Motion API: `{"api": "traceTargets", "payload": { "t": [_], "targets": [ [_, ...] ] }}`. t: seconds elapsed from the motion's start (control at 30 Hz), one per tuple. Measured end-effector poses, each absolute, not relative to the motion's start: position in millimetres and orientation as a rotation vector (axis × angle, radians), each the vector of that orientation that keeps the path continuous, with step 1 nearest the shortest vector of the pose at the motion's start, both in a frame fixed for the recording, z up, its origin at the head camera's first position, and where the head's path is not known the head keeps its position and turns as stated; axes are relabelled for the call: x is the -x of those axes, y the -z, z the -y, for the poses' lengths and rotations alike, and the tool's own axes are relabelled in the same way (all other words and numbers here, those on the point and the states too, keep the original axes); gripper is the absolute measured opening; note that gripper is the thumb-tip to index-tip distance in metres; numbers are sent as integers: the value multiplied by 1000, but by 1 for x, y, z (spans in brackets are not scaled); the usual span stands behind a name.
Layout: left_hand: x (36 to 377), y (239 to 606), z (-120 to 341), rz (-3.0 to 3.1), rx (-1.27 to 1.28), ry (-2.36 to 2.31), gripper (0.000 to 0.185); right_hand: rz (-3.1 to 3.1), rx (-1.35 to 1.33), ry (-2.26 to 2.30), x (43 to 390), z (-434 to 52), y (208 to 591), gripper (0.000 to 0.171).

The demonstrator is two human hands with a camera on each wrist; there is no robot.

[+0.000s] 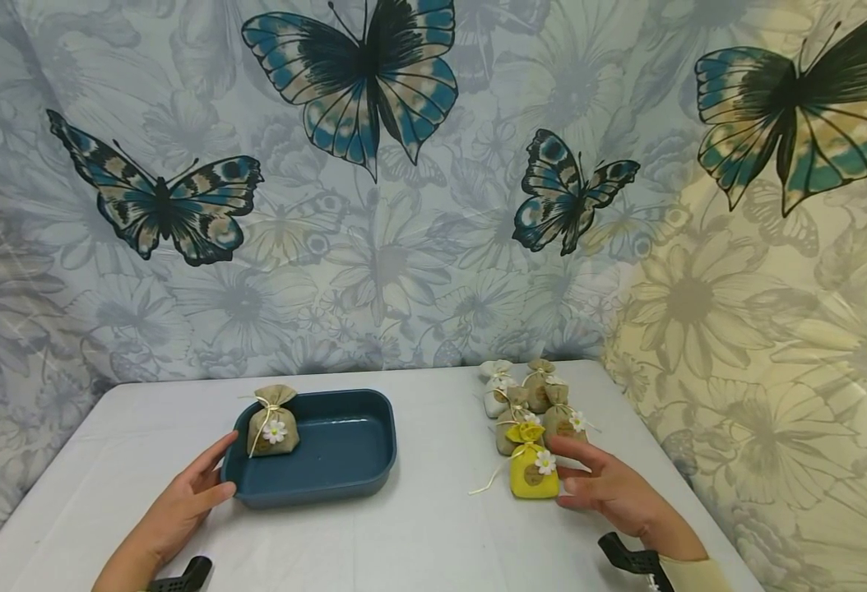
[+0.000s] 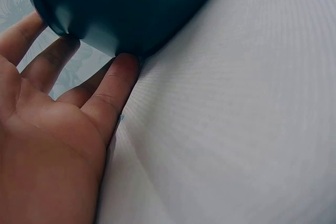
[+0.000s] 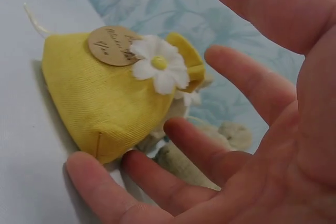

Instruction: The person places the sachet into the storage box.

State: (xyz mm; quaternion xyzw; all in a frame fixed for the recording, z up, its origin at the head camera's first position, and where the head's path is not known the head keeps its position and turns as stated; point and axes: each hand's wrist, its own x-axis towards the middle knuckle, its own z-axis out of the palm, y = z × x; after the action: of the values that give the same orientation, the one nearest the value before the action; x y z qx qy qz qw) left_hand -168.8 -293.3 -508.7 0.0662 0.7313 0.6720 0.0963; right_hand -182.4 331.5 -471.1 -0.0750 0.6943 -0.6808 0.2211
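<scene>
Right hand (image 1: 611,487): spread wide, fingers straight and apart, grasping nothing. It lies at the 3 o'clock side of the yellow sachet (image 1: 533,472); in the right wrist view the fingertips (image 3: 84,169) reach the sachet's base, touching or just short of it, which cannot be told apart.

Left hand (image 1: 185,497): released, fingers extended. In the left wrist view a fingertip (image 2: 123,69) presses against the outer wall of the blue tray (image 1: 345,485) at its near-left corner; nothing is gripped.

Yellow sachet (image 3: 105,98): small cloth pouch, bright yellow, gathered at the neck, bearing a white daisy with a yellow centre and a round brown tag with writing too blurred to read. A pale string trails from it toward 8 o'clock. It stands on the worktop (image 1: 433,543), right of centre, at the near end of the sachet cluster (image 1: 530,399).

Sachet cluster: beige and white pouches, close together, at 12 o'clock of the yellow one.

Blue tray: rectangular, rounded corners, left of centre on the worktop. One beige sachet (image 1: 272,421) with a daisy stands upright in its far-left corner.
</scene>
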Motion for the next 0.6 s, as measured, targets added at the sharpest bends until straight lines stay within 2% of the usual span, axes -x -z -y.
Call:
{"api": "traceTargets", "payload": {
  "t": [0.6],
  "targets": [
    [169, 510, 294, -2176, -222, -1991, 76, -1995, 233, 1818, 188, -320, 475, 66]
  ]
}}
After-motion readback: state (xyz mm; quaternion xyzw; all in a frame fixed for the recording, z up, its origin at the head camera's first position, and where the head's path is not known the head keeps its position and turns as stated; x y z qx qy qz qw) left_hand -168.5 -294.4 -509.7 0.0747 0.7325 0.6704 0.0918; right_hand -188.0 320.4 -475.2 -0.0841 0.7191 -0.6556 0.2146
